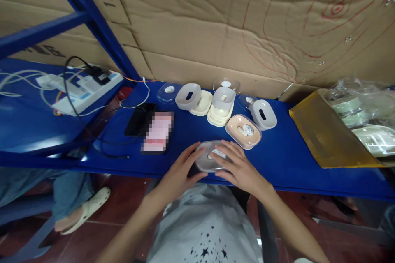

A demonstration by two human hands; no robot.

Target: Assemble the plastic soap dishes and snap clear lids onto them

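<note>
left hand [182,167] and right hand [240,166] hold the near box [205,162], likely light, stiff, slippery, best gripped left and right.

Both bare forearms rise from the bottom of the frame, the left forearm [140,209] from the lower left and the right forearm [286,215] from the lower right, slanting inward to meet near the centre. The wrists look nearly straight. The left hand [184,163] curves its fingers toward the upper right, thumb pointing right; the right hand [239,165] faces it, palm down, fingers spread and bent toward the upper left, thumb lower.
</note>
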